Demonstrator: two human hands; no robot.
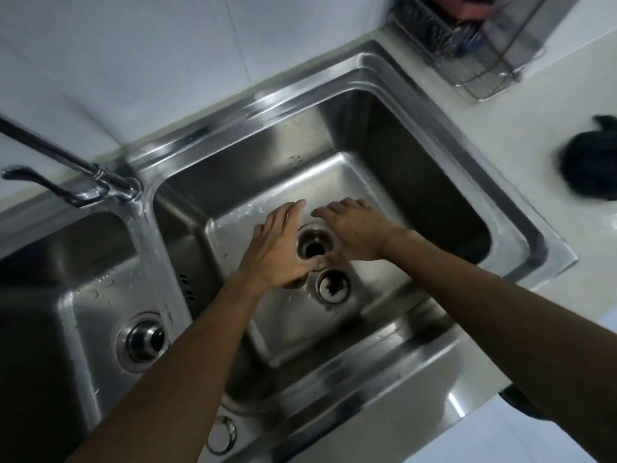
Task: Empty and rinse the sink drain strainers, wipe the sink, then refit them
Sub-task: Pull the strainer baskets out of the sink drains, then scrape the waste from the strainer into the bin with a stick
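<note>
Forearms [187,355] reach into right basin [427,208], both hands at open drain [313,249].
Left hand [277,245] lies flat left of drain, fingers straight and spread, grasping nothing visible; a brownish bit shows under its palm, unclear what. Right hand [357,232] flat on drain's right side, fingers straight, released. Thumbs meet at drain's near rim. Strainer [333,286], dark debris inside, sits on basin floor just beside drain, camera side. Left basin [66,279] drain has plug [142,340] fitted. Tap [83,182] far left. Dark cloth [591,168] on counter [534,121], wire rack [474,61] behind.
</note>
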